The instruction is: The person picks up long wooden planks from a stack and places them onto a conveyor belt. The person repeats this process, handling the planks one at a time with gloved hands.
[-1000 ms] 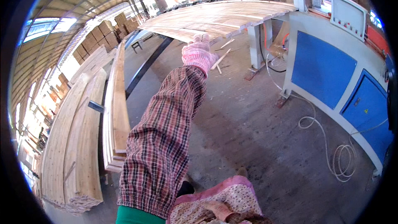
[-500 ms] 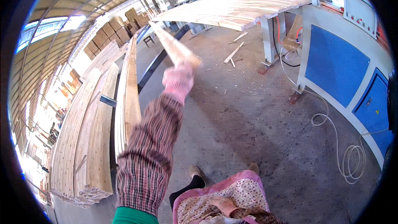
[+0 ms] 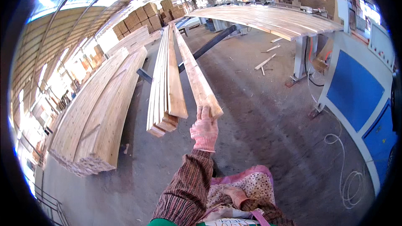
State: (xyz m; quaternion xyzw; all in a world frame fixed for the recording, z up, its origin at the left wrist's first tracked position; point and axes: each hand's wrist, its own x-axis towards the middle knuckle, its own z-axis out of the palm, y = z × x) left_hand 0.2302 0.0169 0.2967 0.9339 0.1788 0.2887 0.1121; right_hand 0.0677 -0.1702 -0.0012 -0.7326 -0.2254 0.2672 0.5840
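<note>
My left hand (image 3: 204,129), in a pinkish knit glove, grips the near end of a long wooden board (image 3: 195,77). The fingers lie over the top of that end, and the board slopes away toward the far rack. Just left of it, a small stack of similar boards (image 3: 161,88) rests on a dark metal bar (image 3: 205,48), its far ends close to the held board. My right hand (image 3: 235,196), also gloved, is low in front of my spotted, pink-edged apron (image 3: 257,184); its fingers are too unclear to read.
A larger pile of boards (image 3: 100,113) lies farther left. At the far right, a wide panel of joined strips (image 3: 268,19) rests on a machine with blue doors (image 3: 356,90). Wood scraps (image 3: 266,61) and a coiled pale hose (image 3: 349,184) lie on the concrete floor.
My left hand has come nearer and lower with the board end, and the board now lies alongside the small stack. The view has turned left. My right hand stays by the apron.
</note>
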